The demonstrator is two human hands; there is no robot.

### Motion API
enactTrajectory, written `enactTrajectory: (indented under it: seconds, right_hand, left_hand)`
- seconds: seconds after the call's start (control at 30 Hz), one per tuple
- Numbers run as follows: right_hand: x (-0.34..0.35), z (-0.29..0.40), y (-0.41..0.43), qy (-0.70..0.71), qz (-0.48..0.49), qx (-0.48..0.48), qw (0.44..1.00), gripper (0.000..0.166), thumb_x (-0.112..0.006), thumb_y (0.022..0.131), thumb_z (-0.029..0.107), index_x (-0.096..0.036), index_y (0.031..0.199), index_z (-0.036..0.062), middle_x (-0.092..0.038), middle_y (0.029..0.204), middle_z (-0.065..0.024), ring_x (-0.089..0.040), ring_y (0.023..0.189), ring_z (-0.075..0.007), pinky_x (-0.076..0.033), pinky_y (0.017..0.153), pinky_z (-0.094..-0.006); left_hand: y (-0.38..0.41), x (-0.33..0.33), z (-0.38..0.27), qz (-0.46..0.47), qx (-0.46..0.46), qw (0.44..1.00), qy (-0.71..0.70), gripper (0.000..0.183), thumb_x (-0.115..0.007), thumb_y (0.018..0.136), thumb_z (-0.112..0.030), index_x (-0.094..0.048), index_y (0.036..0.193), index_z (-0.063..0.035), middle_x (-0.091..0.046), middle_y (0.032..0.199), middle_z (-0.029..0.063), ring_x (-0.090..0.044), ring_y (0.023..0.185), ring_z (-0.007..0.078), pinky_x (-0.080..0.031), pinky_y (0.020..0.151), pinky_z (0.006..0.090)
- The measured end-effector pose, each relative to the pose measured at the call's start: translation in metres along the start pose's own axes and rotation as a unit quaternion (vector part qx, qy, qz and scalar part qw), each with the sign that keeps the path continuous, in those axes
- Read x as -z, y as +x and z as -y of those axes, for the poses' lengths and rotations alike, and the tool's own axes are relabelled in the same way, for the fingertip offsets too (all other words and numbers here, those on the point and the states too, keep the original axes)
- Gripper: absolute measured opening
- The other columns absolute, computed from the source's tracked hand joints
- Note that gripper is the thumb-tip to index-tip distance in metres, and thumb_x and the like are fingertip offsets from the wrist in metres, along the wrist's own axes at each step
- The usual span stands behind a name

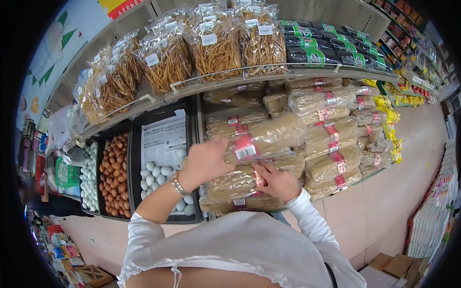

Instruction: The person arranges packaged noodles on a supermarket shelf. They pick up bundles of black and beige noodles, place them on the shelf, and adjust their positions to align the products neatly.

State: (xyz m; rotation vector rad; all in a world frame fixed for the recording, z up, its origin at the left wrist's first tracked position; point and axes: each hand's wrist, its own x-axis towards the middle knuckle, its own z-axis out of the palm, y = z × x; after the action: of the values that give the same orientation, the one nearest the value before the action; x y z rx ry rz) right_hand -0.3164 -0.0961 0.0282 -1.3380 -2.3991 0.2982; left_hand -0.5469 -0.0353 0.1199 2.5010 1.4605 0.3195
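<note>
My left hand (206, 166) grips the left end of a clear plastic pack of dried noodles (275, 135), probably vermicelli, with a red label bearing a barcode. The pack is tilted, its right end higher, and looks blurred above the pile. Just below it, my right hand (279, 181) rests with fingers spread on the red label of another noodle pack (230, 181) lying flat on top of the front stack. A further pack (219, 205) lies beneath that one at the front edge. More stacked noodle packs (329, 136) stand to the right.
Left of the noodles are black crates of pale eggs (156, 174) and brown eggs (114, 172). A shelf (223, 80) with a metal rail overhangs the back, bearing bagged dried strips (216, 54) and black packs with green labels (313, 54). A person (54, 203) stands at far left.
</note>
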Motion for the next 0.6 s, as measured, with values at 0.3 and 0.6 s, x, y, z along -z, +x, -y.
enactTrajectory:
  seconds: [0.3,0.6]
  right_hand:
    - [-0.015,0.013,-0.022,-0.103,-0.039,-0.044,0.993,0.052,-0.073,0.071,0.037,-0.057,0.116,0.0169,-0.058,0.098,-0.0039,-0.06,0.053,-0.0195,-0.048,0.045,-0.0335]
    - [-0.013,-0.011,-0.065,-0.104,0.028,-0.029,0.994,0.053,-0.074,0.063,0.026,-0.057,0.111,0.0095,-0.058,0.113,-0.0056,-0.062,0.056,-0.022,-0.05,0.051,-0.0347]
  left_hand:
    - [-0.025,-0.015,-0.016,-0.036,0.002,0.999,0.039,0.043,-0.072,0.066,-0.032,-0.059,0.097,-0.0056,-0.062,0.09,0.0112,-0.064,0.078,0.0288,-0.052,0.063,0.0378]
    - [-0.023,-0.036,0.029,0.038,0.117,0.992,0.028,0.047,-0.073,0.066,-0.043,-0.057,0.09,-0.0051,-0.064,0.084,0.015,-0.064,0.076,0.0333,-0.05,0.063,0.041]
